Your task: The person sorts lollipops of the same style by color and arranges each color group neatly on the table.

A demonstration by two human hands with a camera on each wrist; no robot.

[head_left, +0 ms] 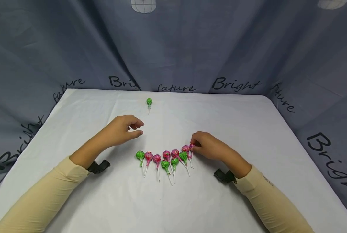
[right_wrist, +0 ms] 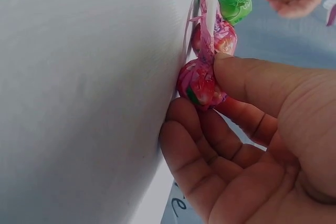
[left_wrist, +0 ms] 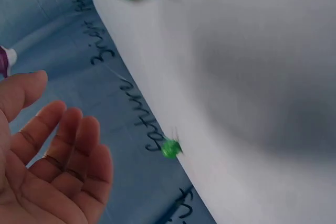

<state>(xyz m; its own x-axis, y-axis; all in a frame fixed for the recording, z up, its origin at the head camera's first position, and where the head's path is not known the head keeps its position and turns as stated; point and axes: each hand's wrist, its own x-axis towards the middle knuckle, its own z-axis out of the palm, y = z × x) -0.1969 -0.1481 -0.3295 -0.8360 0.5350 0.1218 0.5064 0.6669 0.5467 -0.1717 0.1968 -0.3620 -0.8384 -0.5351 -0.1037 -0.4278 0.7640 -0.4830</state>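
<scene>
My right hand (head_left: 209, 145) pinches a pink-wrapped lollipop (right_wrist: 202, 83) at the right end of a row of lollipops on the table; thumb and fingers hold its round head in the right wrist view. Just left of it lies another pink lollipop (head_left: 185, 149), with a green one (head_left: 183, 157) beside that. My left hand (head_left: 122, 129) hovers over the table with fingers loosely bent and nothing in them. Further left in the row lie pink lollipops (head_left: 157, 159) and a green lollipop (head_left: 139, 155) at the left end. Their white sticks point toward me.
A single green lollipop (head_left: 149, 102) lies apart near the back of the white table (head_left: 234, 113), beyond my left hand. A grey-blue curtain (head_left: 173, 48) with printed lettering hangs behind the table and at its sides. Black wrist camera mounts (head_left: 224, 176) sit under both forearms.
</scene>
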